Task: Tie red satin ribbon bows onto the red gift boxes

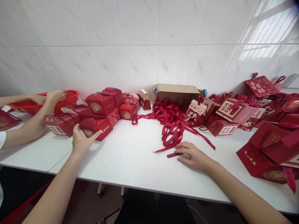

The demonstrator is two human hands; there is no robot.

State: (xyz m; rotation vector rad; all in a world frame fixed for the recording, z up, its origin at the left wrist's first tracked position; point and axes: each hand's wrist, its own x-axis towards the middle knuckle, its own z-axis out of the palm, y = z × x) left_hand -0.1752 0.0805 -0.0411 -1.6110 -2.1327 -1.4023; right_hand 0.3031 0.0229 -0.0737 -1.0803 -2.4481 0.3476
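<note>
A red box [97, 126] is gripped within the wide-spread left hand [81, 140], apparently being fetched; a steady hold is called for next. A strip [172, 155] is covered by the curled right hand [192, 155], any pinch unclear.

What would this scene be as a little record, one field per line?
Left hand: spread against a red box
Right hand: touching a flat dark-red strip; firmness of grip unclear
Centre: red ribbons spilling from a cardboard box
Right side: red gift boxes, some with ribbon handles
Far left: another person's hands at an orange-red basin
Surface: white table
</note>
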